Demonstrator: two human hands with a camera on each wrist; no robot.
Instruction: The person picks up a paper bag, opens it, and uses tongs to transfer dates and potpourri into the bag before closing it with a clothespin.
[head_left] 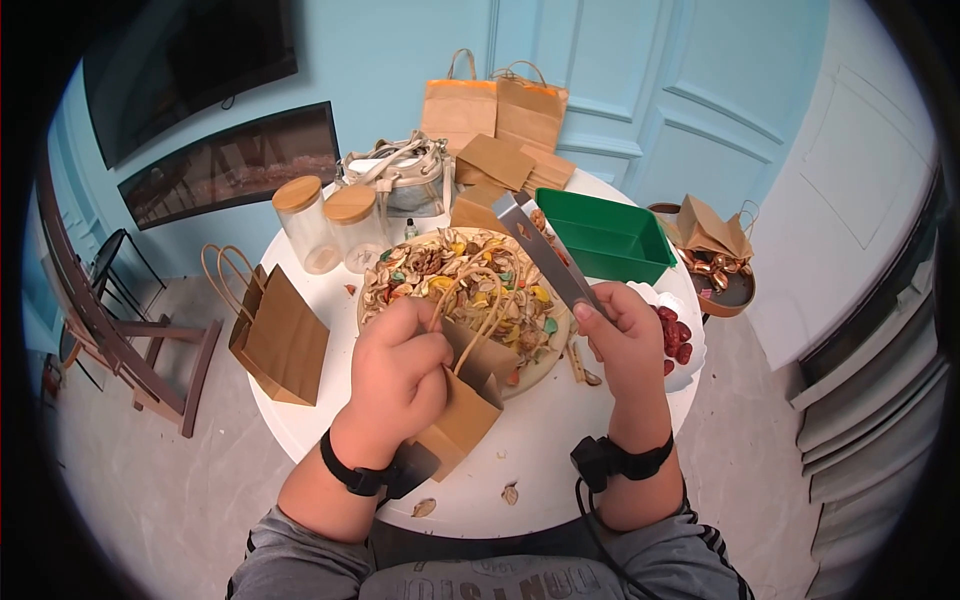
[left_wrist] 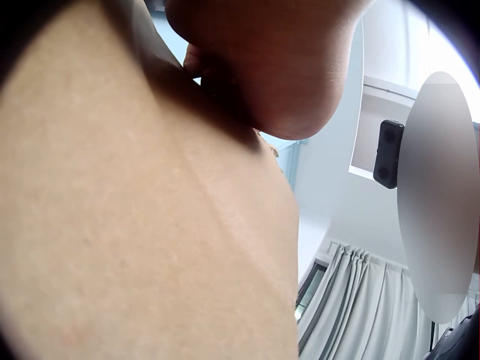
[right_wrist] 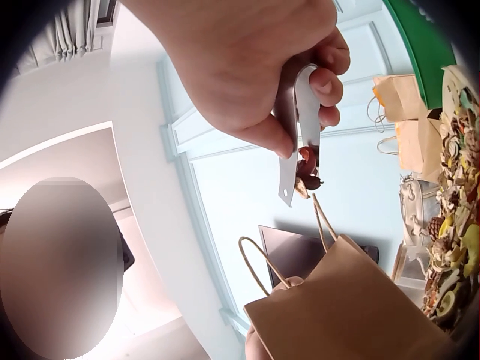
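Note:
My left hand grips a small brown paper bag near its top edge, by its twisted handles. The bag's mouth faces up, and its inside is mostly hidden. In my right hand is a pair of metal tongs, held with thumb and fingers on its arms. Between the tong tips are a few reddish-brown dried pieces, up beyond the bag's handles. Under the tongs and bag lies a round tray heaped with dried petals, pods and slices. The left wrist view shows mainly the bag's side, close up.
On the right stand a green box and a white scalloped plate with dried red fruit. Another paper bag is on the left, before two wooden-lidded jars. A handbag and more paper bags are behind.

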